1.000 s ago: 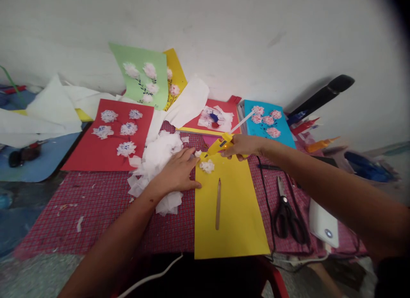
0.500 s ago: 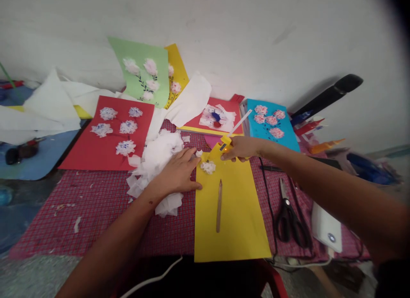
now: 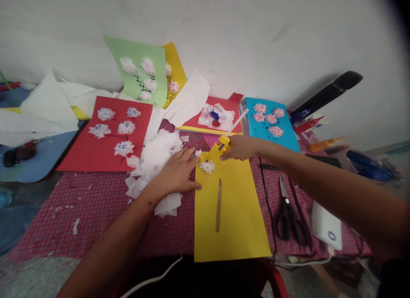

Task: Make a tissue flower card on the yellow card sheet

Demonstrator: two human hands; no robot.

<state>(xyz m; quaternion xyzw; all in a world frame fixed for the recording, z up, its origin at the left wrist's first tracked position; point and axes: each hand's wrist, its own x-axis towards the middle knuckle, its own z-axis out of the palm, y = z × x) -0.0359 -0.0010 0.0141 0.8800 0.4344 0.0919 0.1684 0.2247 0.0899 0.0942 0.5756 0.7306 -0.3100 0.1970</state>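
Yellow paper (image 3: 237, 221) lay on the checked cloth (image 3: 109, 212), its near edge toward the person. Over its far end, the person's right hand (image 3: 240, 147) had its fingers wrapped round a yellow glue gun (image 3: 223, 142); a white stick (image 3: 237, 122) jutted from the gun toward the far right. The gun's front end blended into the sheet, so whether it touched could not be told. Near the sheet's far left corner sat a white tissue flower (image 3: 207, 166), with a pencil (image 3: 218, 206) lying nearer. To the left, the left hand (image 3: 179, 172) rested with fingers loosely spread, thumb at the sheet's left edge, over a heap of white tissue (image 3: 158, 153). A small white scrap (image 3: 198, 153) lay just beyond its fingertips. Black-handled scissors (image 3: 290, 219) lay right of the sheet.
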